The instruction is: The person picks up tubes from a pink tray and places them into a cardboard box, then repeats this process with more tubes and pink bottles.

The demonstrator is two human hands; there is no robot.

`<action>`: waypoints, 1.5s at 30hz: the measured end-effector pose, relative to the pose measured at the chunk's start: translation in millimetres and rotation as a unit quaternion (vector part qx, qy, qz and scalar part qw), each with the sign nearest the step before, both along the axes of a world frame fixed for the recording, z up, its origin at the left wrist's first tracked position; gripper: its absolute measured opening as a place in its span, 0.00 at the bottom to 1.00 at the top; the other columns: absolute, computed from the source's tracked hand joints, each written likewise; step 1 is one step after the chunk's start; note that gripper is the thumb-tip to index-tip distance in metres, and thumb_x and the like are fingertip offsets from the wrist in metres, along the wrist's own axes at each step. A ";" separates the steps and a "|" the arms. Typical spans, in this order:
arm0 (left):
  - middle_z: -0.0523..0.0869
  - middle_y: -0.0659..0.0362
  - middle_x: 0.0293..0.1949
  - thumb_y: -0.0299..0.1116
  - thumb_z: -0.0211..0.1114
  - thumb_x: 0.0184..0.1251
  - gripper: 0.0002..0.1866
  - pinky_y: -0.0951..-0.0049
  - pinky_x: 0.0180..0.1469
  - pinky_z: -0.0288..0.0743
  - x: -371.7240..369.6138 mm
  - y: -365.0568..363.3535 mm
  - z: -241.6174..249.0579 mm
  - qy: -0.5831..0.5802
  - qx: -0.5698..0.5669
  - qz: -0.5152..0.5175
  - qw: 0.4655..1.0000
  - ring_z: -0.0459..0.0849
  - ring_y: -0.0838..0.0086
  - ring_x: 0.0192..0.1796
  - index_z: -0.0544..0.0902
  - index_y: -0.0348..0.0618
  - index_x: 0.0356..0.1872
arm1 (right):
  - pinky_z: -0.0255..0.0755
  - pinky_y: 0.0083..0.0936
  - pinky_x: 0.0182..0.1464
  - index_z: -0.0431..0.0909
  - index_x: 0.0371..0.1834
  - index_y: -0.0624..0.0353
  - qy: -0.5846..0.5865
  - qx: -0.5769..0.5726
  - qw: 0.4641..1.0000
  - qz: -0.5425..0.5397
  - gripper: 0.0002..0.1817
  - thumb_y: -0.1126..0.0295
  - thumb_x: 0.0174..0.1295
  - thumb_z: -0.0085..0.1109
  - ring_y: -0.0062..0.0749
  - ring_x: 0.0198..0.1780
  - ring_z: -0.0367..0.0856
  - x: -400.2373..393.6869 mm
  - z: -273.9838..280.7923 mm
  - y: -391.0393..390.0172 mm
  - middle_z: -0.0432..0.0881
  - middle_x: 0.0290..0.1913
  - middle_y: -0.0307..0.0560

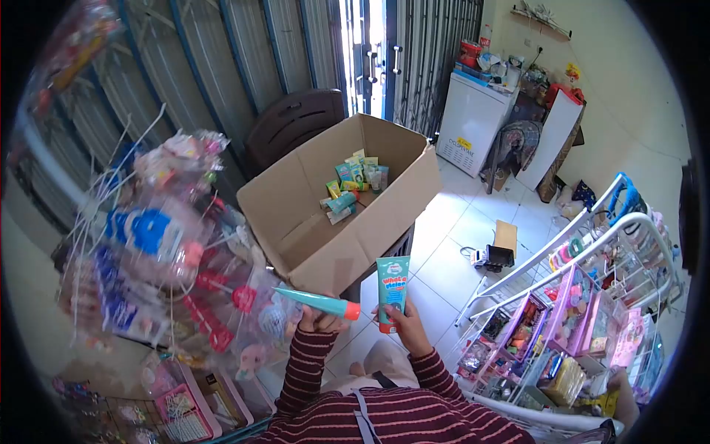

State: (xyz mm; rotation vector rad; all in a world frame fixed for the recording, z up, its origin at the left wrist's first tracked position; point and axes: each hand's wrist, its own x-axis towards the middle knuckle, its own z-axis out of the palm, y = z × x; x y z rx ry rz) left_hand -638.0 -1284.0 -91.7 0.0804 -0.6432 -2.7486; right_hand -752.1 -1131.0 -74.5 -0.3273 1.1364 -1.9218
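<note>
In my left hand [319, 323] is a teal squeeze tube [314, 300], lying on its side with its orange-red cap pointing right. My right hand [410, 330] grips a second teal squeeze tube [393, 285] near its orange-red cap, which points down; its printed front faces me. Both hands are in front of a large open cardboard box [370, 240]. Inside the box, toward its far end, lies a loose pile of several small tubes and packets [356, 177] in green, yellow and teal.
A brown plastic chair [292, 122] stands behind the box. At left hangs a rack of bagged goods [159, 237]. A white wire rack [562, 296] with small items is at right. Farther back are a white freezer [473, 122] and a small black object [494, 257] on the tiles.
</note>
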 end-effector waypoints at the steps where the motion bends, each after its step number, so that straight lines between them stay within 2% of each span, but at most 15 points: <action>1: 0.64 0.69 0.13 0.60 0.49 0.49 0.28 0.74 0.31 0.58 -15.9 -16.9 -0.2 0.073 -0.006 -0.069 0.995 0.60 0.82 0.17 0.66 0.49 0.44 | 0.67 0.21 0.41 0.59 0.46 0.63 0.034 -0.008 0.999 0.004 0.18 0.70 0.54 0.48 0.27 0.37 0.73 -13.7 -0.6 -10.1 0.74 0.36 0.48; 4: 0.55 0.71 0.09 0.59 0.53 0.48 0.28 0.79 0.23 0.50 -54.9 -27.5 1.9 -0.011 -0.097 0.038 0.994 0.53 0.84 0.15 0.67 0.48 0.42 | 0.66 0.22 0.42 0.60 0.47 0.63 0.036 -0.005 0.999 0.025 0.17 0.70 0.55 0.47 0.28 0.38 0.73 -53.3 -2.8 -35.3 0.73 0.37 0.48; 5: 0.72 0.62 0.20 0.53 0.62 0.43 0.30 0.74 0.25 0.65 -70.8 -47.7 -23.5 0.129 -0.057 -0.012 0.990 0.68 0.79 0.19 0.66 0.41 0.42 | 0.66 0.23 0.43 0.60 0.47 0.63 0.014 -0.009 0.999 0.038 0.17 0.70 0.55 0.47 0.28 0.39 0.73 -67.7 -0.4 -44.1 0.73 0.37 0.48; 7: 0.74 0.59 0.25 0.50 0.63 0.43 0.29 0.72 0.29 0.70 -99.2 -69.3 -6.6 0.086 -0.242 0.099 0.961 0.72 0.76 0.22 0.67 0.38 0.40 | 0.66 0.22 0.43 0.60 0.47 0.63 0.010 -0.002 0.998 0.058 0.18 0.69 0.55 0.47 0.28 0.39 0.72 -108.0 7.0 -71.0 0.73 0.37 0.48; 11: 0.74 0.57 0.29 0.46 0.61 0.48 0.21 0.73 0.36 0.71 -179.6 -124.0 38.3 0.076 -0.272 0.243 0.928 0.74 0.76 0.27 0.69 0.38 0.34 | 0.66 0.19 0.39 0.62 0.46 0.64 0.125 -0.042 0.990 0.055 0.17 0.69 0.53 0.49 0.25 0.36 0.73 -209.2 43.0 -152.4 0.74 0.35 0.45; 15: 0.72 0.64 0.22 0.39 0.61 0.49 0.14 0.86 0.18 0.58 -263.1 -212.2 34.6 -0.245 -0.218 0.205 0.922 0.67 0.84 0.21 0.72 0.41 0.32 | 0.65 0.16 0.32 0.69 0.38 0.63 0.380 0.029 0.923 0.046 0.14 0.69 0.48 0.53 0.20 0.29 0.71 -320.4 48.5 -261.1 0.75 0.30 0.42; 19: 0.77 0.63 0.27 0.47 0.67 0.39 0.22 0.77 0.28 0.69 -353.5 -255.1 -31.6 -0.356 -0.195 0.253 0.878 0.75 0.76 0.27 0.74 0.44 0.34 | 0.69 0.20 0.30 0.70 0.37 0.65 0.505 0.261 0.808 0.157 0.16 0.70 0.44 0.57 0.25 0.25 0.74 -397.7 -6.3 -345.0 0.76 0.24 0.43; 21: 0.71 0.56 0.43 0.56 0.65 0.34 0.36 0.70 0.44 0.64 -372.7 -267.1 -109.4 -0.429 -0.178 0.130 0.876 0.70 0.69 0.43 0.68 0.45 0.44 | 0.69 0.26 0.23 0.71 0.33 0.65 0.534 0.357 0.738 0.207 0.15 0.70 0.42 0.58 0.32 0.20 0.74 -407.3 -34.8 -360.8 0.76 0.21 0.46; 25: 0.67 0.52 0.52 0.60 0.62 0.35 0.41 0.66 0.54 0.58 -409.0 -241.4 -221.1 -0.539 -0.168 0.077 0.822 0.66 0.64 0.52 0.64 0.44 0.51 | 0.69 0.35 0.23 0.73 0.31 0.65 0.394 0.474 0.727 0.302 0.17 0.69 0.35 0.61 0.43 0.25 0.77 -433.1 -135.9 -374.9 0.77 0.27 0.54; 28: 0.65 0.52 0.54 0.58 0.59 0.41 0.40 0.65 0.57 0.54 -408.1 -245.0 -265.8 -0.694 -0.211 0.034 0.687 0.63 0.63 0.56 0.63 0.42 0.53 | 0.69 0.32 0.37 0.73 0.34 0.65 0.487 0.416 0.708 0.299 0.20 0.69 0.34 0.61 0.43 0.35 0.76 -433.4 -170.4 -360.4 0.77 0.30 0.56; 35: 0.61 0.51 0.56 0.61 0.39 0.52 0.36 0.67 0.57 0.53 -427.5 -246.0 -238.0 -0.618 -0.241 0.032 0.748 0.59 0.60 0.58 0.58 0.43 0.56 | 0.67 0.35 0.40 0.73 0.37 0.59 0.610 0.365 0.647 0.276 0.16 0.72 0.41 0.54 0.46 0.38 0.74 -435.6 -180.5 -379.3 0.76 0.33 0.55; 36: 0.61 0.51 0.56 0.61 0.39 0.52 0.36 0.67 0.57 0.53 -425.6 -236.8 -339.5 -0.622 -0.238 0.035 0.745 0.59 0.60 0.58 0.58 0.43 0.56 | 0.67 0.35 0.40 0.74 0.34 0.59 0.626 0.348 0.646 0.263 0.13 0.72 0.41 0.54 0.46 0.37 0.74 -435.8 -173.7 -386.3 0.76 0.33 0.55; 37: 0.64 0.51 0.54 0.57 0.40 0.53 0.31 0.66 0.56 0.56 -468.1 -275.0 -393.8 -0.687 -0.435 -0.003 0.582 0.62 0.61 0.57 0.64 0.47 0.52 | 0.68 0.35 0.39 0.75 0.31 0.60 0.641 0.328 0.647 0.249 0.11 0.73 0.41 0.54 0.46 0.37 0.74 -434.8 -163.3 -393.7 0.76 0.32 0.55; 43: 0.73 0.53 0.43 0.47 0.48 0.55 0.22 0.69 0.44 0.66 -383.2 -280.5 -109.5 -0.500 -0.380 0.082 0.774 0.72 0.68 0.43 0.68 0.45 0.47 | 0.70 0.29 0.36 0.74 0.30 0.61 0.676 0.203 0.680 0.200 0.09 0.75 0.43 0.51 0.41 0.32 0.77 -415.4 -13.0 -416.5 0.77 0.29 0.53; 45: 0.77 0.54 0.38 0.42 0.51 0.56 0.18 0.71 0.40 0.70 -341.8 -257.4 -1.2 -0.407 -0.356 0.126 0.832 0.76 0.71 0.37 0.69 0.44 0.45 | 0.70 0.25 0.36 0.73 0.31 0.64 0.620 0.013 0.749 0.232 0.09 0.78 0.44 0.50 0.36 0.33 0.77 -392.0 46.5 -391.9 0.77 0.29 0.51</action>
